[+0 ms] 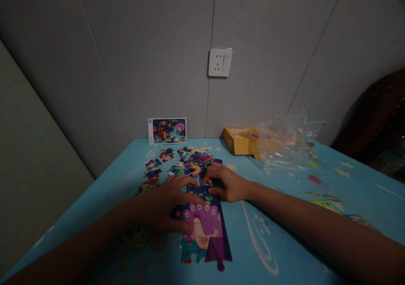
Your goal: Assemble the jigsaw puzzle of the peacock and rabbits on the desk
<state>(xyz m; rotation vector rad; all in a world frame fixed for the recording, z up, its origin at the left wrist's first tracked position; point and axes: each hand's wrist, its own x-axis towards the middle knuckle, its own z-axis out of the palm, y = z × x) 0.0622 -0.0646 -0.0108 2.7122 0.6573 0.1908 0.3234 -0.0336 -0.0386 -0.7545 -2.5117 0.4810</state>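
A joined section of jigsaw puzzle [205, 221] showing a purple-tailed peacock lies on the table before me. My left hand [171, 200] rests on its left side, fingers spread and thumb near the peacock. At the section's far edge, the bent fingers and thumb of my right hand [226, 183] close on a puzzle piece [199, 189], partly covered by the fingers. Just beyond both hands lies a loose heap of puzzle pieces [198, 158]. More loose pieces [153, 165] are scattered to the left, some partly hidden by my left hand.
A picture card [167, 131] leans upright against the wall. To the right, a yellow box [240, 141] lies beside a crumpled clear plastic bag [283, 143] that partly covers it. The blue patterned tablecloth [284, 251] reaches the wall, where a socket [220, 62] is mounted.
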